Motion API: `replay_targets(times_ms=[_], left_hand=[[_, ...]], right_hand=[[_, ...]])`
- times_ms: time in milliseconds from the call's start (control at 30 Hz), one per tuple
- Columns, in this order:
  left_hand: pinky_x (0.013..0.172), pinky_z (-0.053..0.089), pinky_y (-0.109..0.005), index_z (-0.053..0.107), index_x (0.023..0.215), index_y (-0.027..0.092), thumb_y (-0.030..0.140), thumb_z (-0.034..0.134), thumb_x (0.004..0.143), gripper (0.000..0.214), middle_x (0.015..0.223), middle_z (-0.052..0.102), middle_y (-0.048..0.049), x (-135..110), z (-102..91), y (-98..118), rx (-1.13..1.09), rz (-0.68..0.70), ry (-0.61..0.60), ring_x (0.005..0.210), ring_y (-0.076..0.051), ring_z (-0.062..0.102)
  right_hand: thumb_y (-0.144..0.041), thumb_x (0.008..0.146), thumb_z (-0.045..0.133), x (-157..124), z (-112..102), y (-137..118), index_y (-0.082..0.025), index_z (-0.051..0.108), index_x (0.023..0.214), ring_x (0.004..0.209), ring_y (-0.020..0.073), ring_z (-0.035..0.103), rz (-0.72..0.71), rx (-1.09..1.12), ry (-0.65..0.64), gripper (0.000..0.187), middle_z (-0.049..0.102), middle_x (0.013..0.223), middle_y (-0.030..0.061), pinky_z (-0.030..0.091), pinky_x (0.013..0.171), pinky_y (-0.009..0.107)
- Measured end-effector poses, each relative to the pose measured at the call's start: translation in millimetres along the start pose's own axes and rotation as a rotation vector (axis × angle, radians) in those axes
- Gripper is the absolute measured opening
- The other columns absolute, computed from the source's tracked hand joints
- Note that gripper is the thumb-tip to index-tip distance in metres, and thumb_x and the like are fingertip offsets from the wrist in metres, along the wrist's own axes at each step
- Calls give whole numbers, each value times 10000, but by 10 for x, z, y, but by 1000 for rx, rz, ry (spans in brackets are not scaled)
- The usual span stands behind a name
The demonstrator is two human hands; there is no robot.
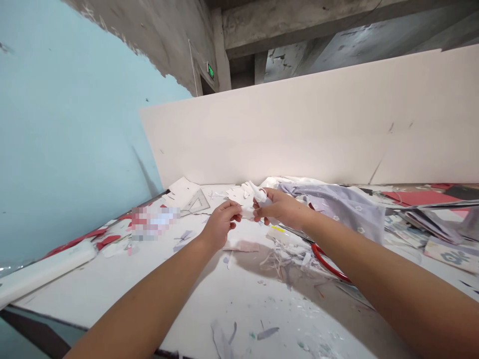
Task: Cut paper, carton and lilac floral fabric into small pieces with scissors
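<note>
My left hand (220, 223) and my right hand (279, 207) meet above the white table (209, 294), both pinched on one small white piece (247, 213) of paper or cloth. A white strip (259, 192) sticks up from the top of my right fist. Both hands are closed. What the piece is exactly I cannot make out.
Paper scraps (284, 257) and a red ring (327, 264) lie under my right forearm. Grey-lilac cloth (344, 204) is heaped at the right, with red sheets (419, 197) behind. A clear set square (196, 203) and a white roll (45, 271) lie at the left. A tall pale board (318, 129) backs the table.
</note>
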State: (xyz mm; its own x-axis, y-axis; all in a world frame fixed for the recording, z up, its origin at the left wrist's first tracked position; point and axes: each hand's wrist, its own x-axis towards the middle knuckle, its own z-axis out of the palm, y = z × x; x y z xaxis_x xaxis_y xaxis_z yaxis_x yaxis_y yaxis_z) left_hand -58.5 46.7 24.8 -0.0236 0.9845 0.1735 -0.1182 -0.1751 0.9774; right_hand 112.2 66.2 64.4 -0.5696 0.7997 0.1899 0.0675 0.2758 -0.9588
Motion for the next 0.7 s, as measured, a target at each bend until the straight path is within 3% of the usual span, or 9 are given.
replay_targets(times_ms=[267,433,533,600,700], left_hand=[[499,303,-195,458,616,185,296,583,622,168,615,460,34,17,-4,18,23,25,89,578,-80,431],[450,256,-213,418,536,188,341,544,662,236,500,376,44,114,-90,-40,115,27,133,472,-80,351],[442,242,-226,450,479,184,336,612,632,269,468,398,34,124,-116,-88,225,0,87,454,-85,335],[480,301,-228,588,610,190,243,703,535,147,616,532,6,83,-96,-103,292,-12,21,533,-102,429],[604,385,-248,633,922,249,198,743,505,434,906,573,-25,-19,-16,-87,335,20,-140,723,-135,514]], right_hand=[[-108,559,630,-3,-5,22,-193,490,675,544,113,553,-9,9,12,200,590,598,-26,401,461,204],[-161,573,652,20,-25,56,-189,509,684,530,96,517,-56,50,109,183,543,590,-50,356,488,213],[-171,563,659,27,-23,40,-193,497,710,567,109,546,-65,99,169,220,541,621,-51,367,517,226],[-176,558,664,29,-9,22,-195,488,721,618,131,579,-52,135,192,241,547,639,-44,395,548,242],[-184,559,668,30,24,14,-195,484,726,633,132,582,-26,175,226,248,558,649,-38,398,549,245]])
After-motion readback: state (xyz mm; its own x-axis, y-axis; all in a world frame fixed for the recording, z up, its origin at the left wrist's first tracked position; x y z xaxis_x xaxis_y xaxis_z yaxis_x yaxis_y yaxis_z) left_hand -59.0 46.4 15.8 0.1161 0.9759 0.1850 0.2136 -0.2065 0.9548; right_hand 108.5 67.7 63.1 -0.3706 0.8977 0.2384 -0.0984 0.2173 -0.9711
